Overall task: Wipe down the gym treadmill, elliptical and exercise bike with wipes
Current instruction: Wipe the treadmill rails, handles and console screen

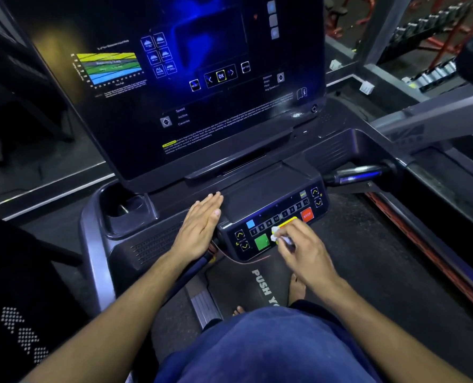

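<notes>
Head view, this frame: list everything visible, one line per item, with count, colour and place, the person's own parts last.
console screen: one, black with blue glow, upper centre
keypad panel: one, black, below the screen
green button: one, green, keypad lower left
STOP button: one, red, keypad right
cup holder: one, dark grey, left of the keypad
treadmill belt: one, black, beneath the console
dumbbell rack: one, red frame, upper right; count of weights unclear
wipe: one, white, on the keypad
left hand: flat on the console, left of the keypad
right hand: pinches the wipe
</notes>
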